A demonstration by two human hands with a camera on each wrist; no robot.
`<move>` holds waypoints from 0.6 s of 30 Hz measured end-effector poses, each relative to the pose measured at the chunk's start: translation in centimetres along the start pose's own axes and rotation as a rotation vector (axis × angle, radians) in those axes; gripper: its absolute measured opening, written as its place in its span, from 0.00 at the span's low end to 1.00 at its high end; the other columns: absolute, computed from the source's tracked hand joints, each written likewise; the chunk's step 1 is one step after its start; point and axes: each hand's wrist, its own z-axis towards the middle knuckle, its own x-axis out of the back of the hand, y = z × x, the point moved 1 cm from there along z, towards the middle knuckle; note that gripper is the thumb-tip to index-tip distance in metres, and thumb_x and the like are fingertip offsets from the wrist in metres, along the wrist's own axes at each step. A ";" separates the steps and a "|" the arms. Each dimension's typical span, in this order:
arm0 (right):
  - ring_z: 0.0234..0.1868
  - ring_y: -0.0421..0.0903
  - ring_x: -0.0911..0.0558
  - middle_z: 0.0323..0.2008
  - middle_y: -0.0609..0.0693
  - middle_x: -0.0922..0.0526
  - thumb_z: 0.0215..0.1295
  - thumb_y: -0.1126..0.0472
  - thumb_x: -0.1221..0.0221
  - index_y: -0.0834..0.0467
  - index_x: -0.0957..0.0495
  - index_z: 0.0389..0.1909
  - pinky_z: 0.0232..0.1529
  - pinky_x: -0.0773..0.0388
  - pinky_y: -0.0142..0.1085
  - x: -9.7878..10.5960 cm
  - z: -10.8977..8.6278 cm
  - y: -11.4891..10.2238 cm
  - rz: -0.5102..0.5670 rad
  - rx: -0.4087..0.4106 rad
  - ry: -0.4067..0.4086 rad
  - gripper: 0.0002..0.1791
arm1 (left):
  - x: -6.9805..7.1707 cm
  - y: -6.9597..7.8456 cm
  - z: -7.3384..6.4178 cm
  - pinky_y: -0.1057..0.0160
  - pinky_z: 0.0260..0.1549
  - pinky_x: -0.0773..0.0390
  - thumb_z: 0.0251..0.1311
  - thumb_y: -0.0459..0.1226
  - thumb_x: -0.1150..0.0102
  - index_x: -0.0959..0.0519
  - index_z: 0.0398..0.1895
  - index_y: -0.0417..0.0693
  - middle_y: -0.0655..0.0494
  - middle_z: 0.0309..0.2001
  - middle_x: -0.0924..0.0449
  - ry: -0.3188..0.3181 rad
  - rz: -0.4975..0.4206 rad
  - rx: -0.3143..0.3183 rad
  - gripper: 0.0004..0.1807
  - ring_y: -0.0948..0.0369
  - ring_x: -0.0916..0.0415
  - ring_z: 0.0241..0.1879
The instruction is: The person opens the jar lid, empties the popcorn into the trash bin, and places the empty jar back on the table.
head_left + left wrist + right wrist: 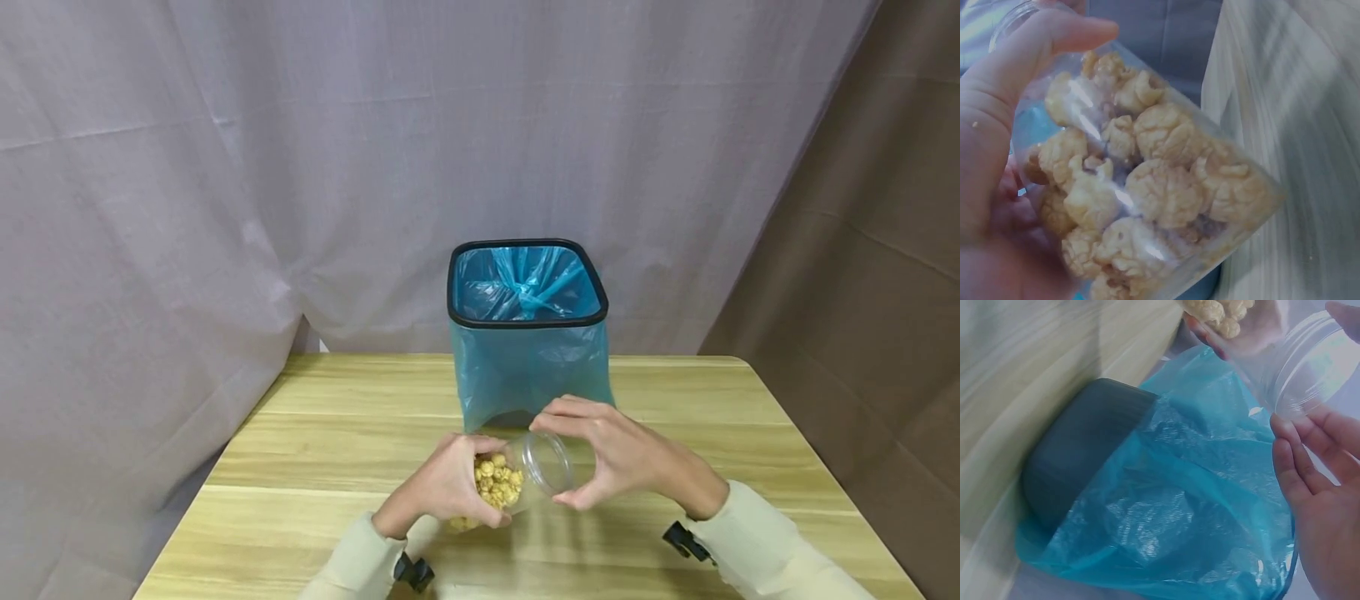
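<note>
A clear plastic jar [517, 479] partly filled with yellow popcorn [1160, 169] lies tilted over the table, its round rim end toward the right. My left hand [452, 483] grips the jar's body, the thumb along the near side. My right hand [618, 454] spans the round end [1310, 362], fingertips at one edge and thumb at the opposite one. Whether a clear lid covers that end, I cannot tell. In the left wrist view the popcorn sits toward the jar's base.
A trash bin with a black rim [525, 324] and a blue plastic bag [532, 371] stands just behind the hands on the wooden table [330, 467]. The bin's dark base [1085, 450] shows under the bag. Grey curtains [337, 167] hang behind.
</note>
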 end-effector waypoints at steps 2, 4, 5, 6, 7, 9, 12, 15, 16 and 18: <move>0.52 0.36 0.19 0.53 0.42 0.16 0.39 0.44 0.16 0.54 0.18 0.59 0.50 0.13 0.32 0.1 0.1 -0.2 0.008 0.016 -0.002 0.42 | 0.1 0.0 0.0 0.74 0.31 0.17 0.35 0.42 0.16 0.17 0.44 0.57 0.67 0.35 0.15 -0.036 -0.053 -0.008 0.27 0.77 0.23 0.30; 0.52 0.37 0.19 0.54 0.42 0.16 0.39 0.45 0.16 0.54 0.18 0.59 0.51 0.13 0.33 0.2 0.2 -0.4 0.015 0.035 -0.002 0.42 | 0.3 0.0 0.1 0.73 0.32 0.16 0.37 0.41 0.17 0.17 0.45 0.58 0.66 0.35 0.14 -0.071 -0.103 -0.015 0.27 0.77 0.22 0.31; 0.53 0.37 0.19 0.54 0.43 0.16 0.39 0.46 0.16 0.54 0.18 0.60 0.51 0.13 0.32 0.3 0.3 -0.5 0.016 0.048 -0.003 0.43 | 0.3 -0.1 0.1 0.72 0.33 0.15 0.38 0.40 0.17 0.16 0.46 0.57 0.65 0.36 0.13 -0.090 -0.133 -0.018 0.27 0.76 0.21 0.32; 0.53 0.37 0.19 0.54 0.43 0.16 0.39 0.46 0.16 0.55 0.18 0.60 0.52 0.14 0.32 0.3 0.4 -0.7 0.017 0.061 -0.005 0.43 | 0.4 -0.1 0.2 0.71 0.35 0.14 0.38 0.39 0.17 0.16 0.47 0.57 0.64 0.37 0.13 -0.112 -0.160 -0.021 0.27 0.75 0.19 0.33; 0.53 0.38 0.19 0.54 0.43 0.16 0.38 0.47 0.16 0.56 0.18 0.60 0.53 0.14 0.32 0.3 0.4 -0.8 0.015 0.081 -0.005 0.43 | 0.4 -0.2 0.2 0.70 0.36 0.13 0.39 0.38 0.17 0.16 0.48 0.57 0.63 0.38 0.12 -0.134 -0.185 -0.022 0.27 0.75 0.19 0.34; 0.53 0.38 0.19 0.54 0.43 0.16 0.37 0.47 0.16 0.57 0.18 0.60 0.54 0.15 0.29 0.3 0.5 -1.1 0.003 0.118 -0.006 0.44 | 0.5 -0.4 0.3 0.68 0.39 0.12 0.40 0.37 0.17 0.15 0.49 0.56 0.60 0.39 0.11 -0.176 -0.223 -0.023 0.28 0.73 0.17 0.36; 0.53 0.39 0.19 0.53 0.43 0.16 0.36 0.48 0.16 0.58 0.19 0.59 0.56 0.18 0.27 0.4 0.7 -1.5 -0.008 0.157 -0.007 0.45 | 0.6 -0.6 0.3 0.65 0.41 0.11 0.40 0.36 0.16 0.15 0.52 0.56 0.58 0.41 0.10 -0.228 -0.266 -0.012 0.30 0.71 0.15 0.38; 0.54 0.39 0.18 0.54 0.43 0.17 0.38 0.46 0.16 0.58 0.19 0.59 0.56 0.16 0.29 0.3 0.6 -1.4 -0.014 0.135 -0.014 0.44 | 0.6 -0.6 0.2 0.66 0.41 0.12 0.40 0.36 0.17 0.15 0.50 0.55 0.58 0.41 0.10 -0.225 -0.251 -0.015 0.29 0.72 0.16 0.37; 0.54 0.39 0.18 0.55 0.44 0.17 0.39 0.46 0.16 0.57 0.19 0.60 0.56 0.16 0.31 0.4 0.5 -1.3 -0.007 0.112 -0.019 0.44 | 0.6 -0.6 0.2 0.67 0.40 0.12 0.40 0.37 0.17 0.15 0.50 0.55 0.59 0.41 0.10 -0.214 -0.243 -0.016 0.29 0.73 0.16 0.37; 0.54 0.40 0.18 0.56 0.44 0.17 0.41 0.45 0.16 0.56 0.20 0.61 0.55 0.14 0.35 0.3 0.2 -0.9 0.003 0.056 -0.028 0.44 | 0.5 -0.6 0.1 0.68 0.39 0.13 0.40 0.38 0.18 0.16 0.48 0.53 0.59 0.39 0.11 -0.182 -0.220 -0.028 0.27 0.74 0.18 0.36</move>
